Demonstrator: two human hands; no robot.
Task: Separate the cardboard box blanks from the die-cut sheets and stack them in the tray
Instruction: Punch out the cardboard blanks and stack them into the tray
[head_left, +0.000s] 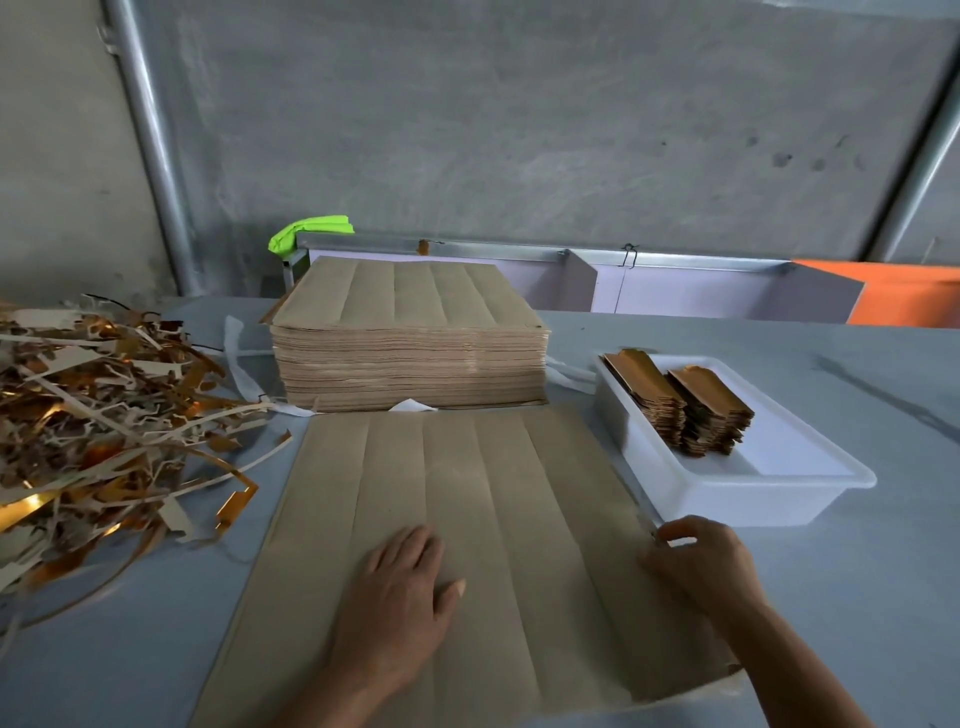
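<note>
At the bottom of the frame, left hand (402, 582) lies flat on the sheet (467, 519) — keep it there while the right hand (696, 558), pinching the edge, peels slowly.

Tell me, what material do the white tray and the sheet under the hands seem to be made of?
White tray: probably plastic, smooth and slightly translucent, with a rounded molded rim. Sheet: looks like thin brown cardboard, matte on this side, with long straight die-cut or crease lines. The blanks in the tray show a shiny gold face, perhaps foil.
</note>
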